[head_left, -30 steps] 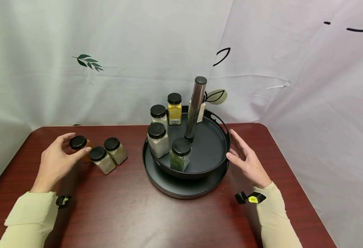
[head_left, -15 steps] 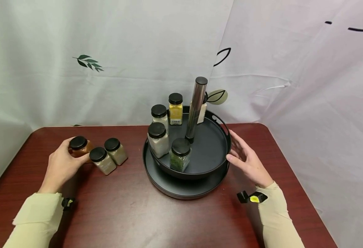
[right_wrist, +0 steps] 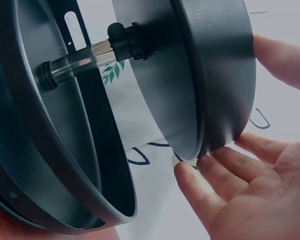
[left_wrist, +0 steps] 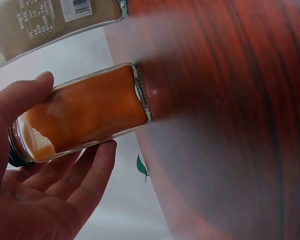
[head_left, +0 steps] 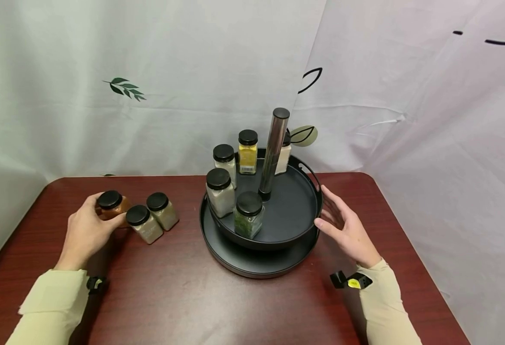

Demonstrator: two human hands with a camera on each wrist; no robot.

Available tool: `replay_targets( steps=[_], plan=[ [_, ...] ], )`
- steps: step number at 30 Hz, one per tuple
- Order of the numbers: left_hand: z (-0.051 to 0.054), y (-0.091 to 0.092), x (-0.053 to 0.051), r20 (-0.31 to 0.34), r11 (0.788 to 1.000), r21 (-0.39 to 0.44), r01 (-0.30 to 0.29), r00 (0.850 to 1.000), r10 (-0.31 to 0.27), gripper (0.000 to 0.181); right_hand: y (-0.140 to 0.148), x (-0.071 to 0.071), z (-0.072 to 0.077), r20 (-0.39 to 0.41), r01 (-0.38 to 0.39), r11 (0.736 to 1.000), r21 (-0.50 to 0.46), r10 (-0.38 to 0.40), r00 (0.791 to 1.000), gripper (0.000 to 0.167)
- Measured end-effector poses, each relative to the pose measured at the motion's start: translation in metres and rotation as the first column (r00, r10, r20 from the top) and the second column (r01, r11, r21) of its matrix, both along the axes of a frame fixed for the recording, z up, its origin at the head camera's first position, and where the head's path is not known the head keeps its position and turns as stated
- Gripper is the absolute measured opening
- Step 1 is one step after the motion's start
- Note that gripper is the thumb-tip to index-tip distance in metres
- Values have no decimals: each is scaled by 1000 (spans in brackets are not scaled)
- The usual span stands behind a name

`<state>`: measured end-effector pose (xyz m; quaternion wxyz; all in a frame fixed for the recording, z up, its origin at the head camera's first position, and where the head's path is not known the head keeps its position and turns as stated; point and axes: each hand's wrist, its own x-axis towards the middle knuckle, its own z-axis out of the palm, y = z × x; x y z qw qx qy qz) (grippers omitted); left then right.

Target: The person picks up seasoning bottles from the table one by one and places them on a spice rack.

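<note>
On the left of the table, my left hand (head_left: 84, 232) pinches a black-lidded spice jar (left_wrist: 92, 112) of orange powder between thumb and fingers. Two jars of pale greenish-brown powder, a nearer spice jar (head_left: 148, 229) and a farther spice jar (head_left: 166, 215), stand beside it. My right hand (head_left: 345, 227) touches the outer wall of the upper tray (head_left: 291, 211) of a black two-tier turntable, fingers fairly straight. Several jars ride on that tray, including a green herb jar (head_left: 248, 220), a white jar (head_left: 221, 196) and a yellow jar (head_left: 247, 155).
A shiny post (head_left: 274, 153) rises from the upper tray's middle. Below sits the wider lower tray (head_left: 252, 268). The reddish-brown table (head_left: 183, 297) ends at a white curtain (head_left: 170, 96) behind. A looped handle (head_left: 310, 175) stands up on the tray's right.
The upper tray has turned a little: its front jar shifted left, its back jars right. My left hand moved right and took hold of the orange spice jar.
</note>
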<state>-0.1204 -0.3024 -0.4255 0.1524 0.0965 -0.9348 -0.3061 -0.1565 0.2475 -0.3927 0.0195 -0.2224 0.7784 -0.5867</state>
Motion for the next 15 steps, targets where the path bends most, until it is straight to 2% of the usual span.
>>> replay_targets(
  steps=[7,15],
  plan=[
    [1,-1,3,19,1000,10,-10,1000,10,71,-1,4,0,-24,20,1000,9,-20,1000,71],
    [6,-5,8,7,1000,4,-23,1000,23,72,-1,8,-1,-53,52,999,6,-52,997,68]
  ],
)
